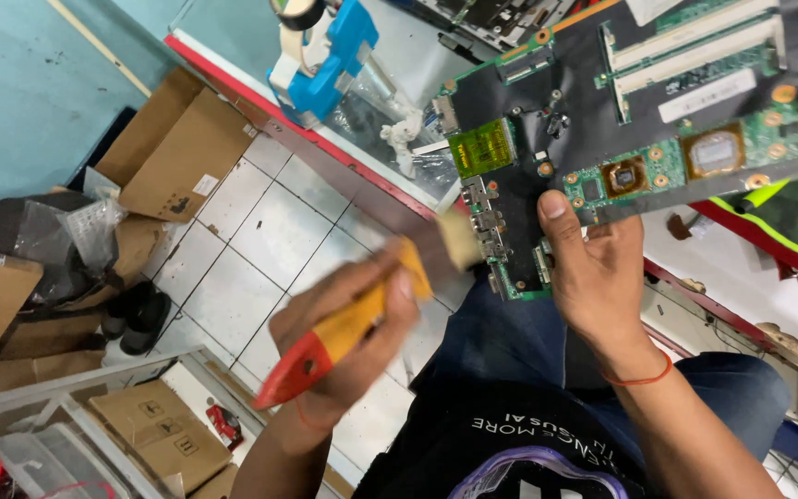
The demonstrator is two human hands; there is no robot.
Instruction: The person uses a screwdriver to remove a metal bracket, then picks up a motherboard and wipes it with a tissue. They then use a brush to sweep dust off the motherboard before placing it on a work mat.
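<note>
My left hand (348, 365) is closed around a paintbrush (320, 351) with a yellow and red handle. Its blurred pale bristles (459, 238) reach the lower left edge of a laptop motherboard (565, 139). My right hand (598, 277) grips that board from below, thumb pressed on its dark face. The board is dark with green areas, two bare chips, long memory slots and metal ports along its edge. It is held tilted above my lap, in front of the workbench.
A red-edged workbench (353, 162) carries a blue tape dispenser (330, 60) and plastic bags. Below lies a white tiled floor (260, 240) with cardboard boxes (177, 143), black shoes (140, 314) and more boxes on a low shelf (154, 430).
</note>
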